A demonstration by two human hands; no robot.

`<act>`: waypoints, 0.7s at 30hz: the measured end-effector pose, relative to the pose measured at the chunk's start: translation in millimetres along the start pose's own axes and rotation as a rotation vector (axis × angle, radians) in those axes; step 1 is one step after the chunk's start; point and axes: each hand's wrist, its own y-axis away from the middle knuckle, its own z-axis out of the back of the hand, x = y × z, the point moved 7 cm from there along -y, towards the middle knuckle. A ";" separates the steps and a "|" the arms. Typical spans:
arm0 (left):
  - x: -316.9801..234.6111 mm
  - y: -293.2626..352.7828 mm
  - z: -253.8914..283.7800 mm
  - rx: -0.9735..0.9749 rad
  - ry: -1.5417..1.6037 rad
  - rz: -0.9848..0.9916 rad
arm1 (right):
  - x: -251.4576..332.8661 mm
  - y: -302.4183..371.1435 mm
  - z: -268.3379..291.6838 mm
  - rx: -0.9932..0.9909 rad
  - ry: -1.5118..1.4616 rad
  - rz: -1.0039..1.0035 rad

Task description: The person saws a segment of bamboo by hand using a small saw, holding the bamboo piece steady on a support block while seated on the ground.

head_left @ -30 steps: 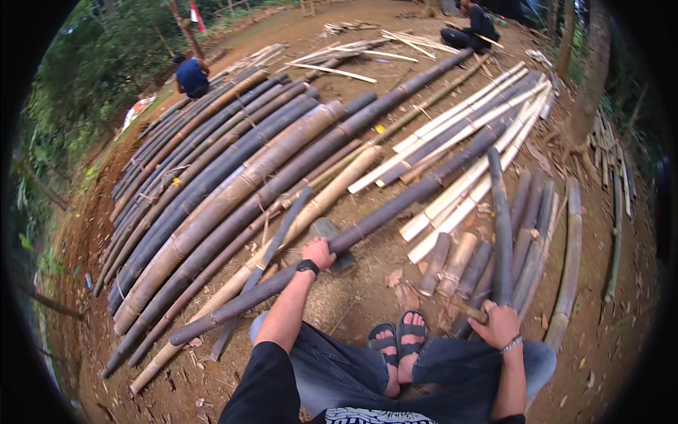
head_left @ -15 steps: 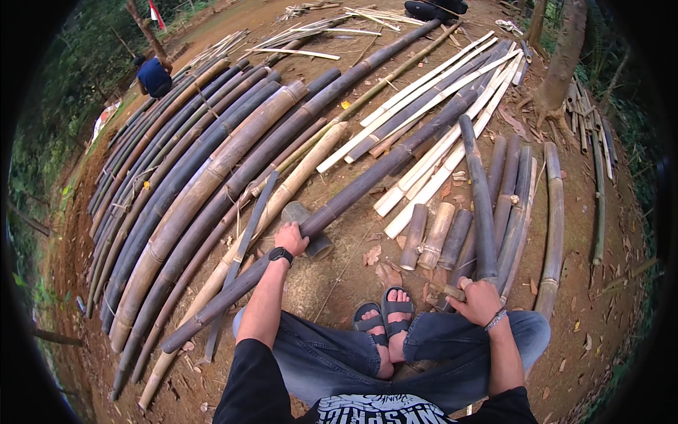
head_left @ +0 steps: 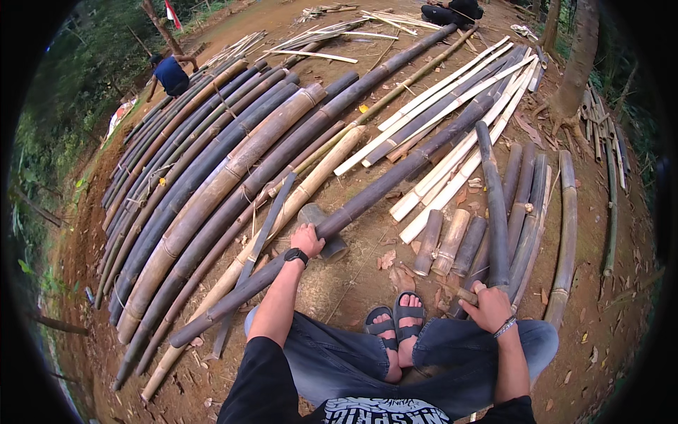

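My left hand (head_left: 308, 241), a dark watch on its wrist, grips a long dark bamboo pole (head_left: 364, 203). The pole slants from beside my left knee up toward the far right. Under it, just beyond my hand, lies a short, thick bamboo log (head_left: 331, 251). Near my right knee, my right hand (head_left: 489, 307) is closed around a light wooden handle (head_left: 464, 293) that points left. What the handle belongs to blends into the brown ground and cannot be made out. Short cut bamboo pieces (head_left: 450, 242) and a dark bamboo length (head_left: 494, 205) lie just beyond this hand.
Many bamboo poles (head_left: 205, 191) lie side by side at the left. Pale split strips (head_left: 438, 187) fan out ahead on the right. One person (head_left: 171, 74) bends at the far left; another (head_left: 452, 13) sits at the top. A tree trunk (head_left: 575, 67) stands at the right.
The whole view has shifted, so everything appears slightly further right and lower. Both hands keep their hold. The person at the far left now has their arms spread out.
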 end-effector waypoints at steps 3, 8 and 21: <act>3.8 5.4 1.1 0.008 0.004 0.015 | 5.5 -2.2 0.3 -0.009 0.013 0.006; -1.1 0.8 -1.1 0.007 0.025 0.015 | 5.4 3.2 3.1 -0.034 0.001 0.005; 2.6 5.4 -4.2 -0.062 0.045 0.007 | -0.9 2.6 -1.6 -0.037 -0.008 -0.026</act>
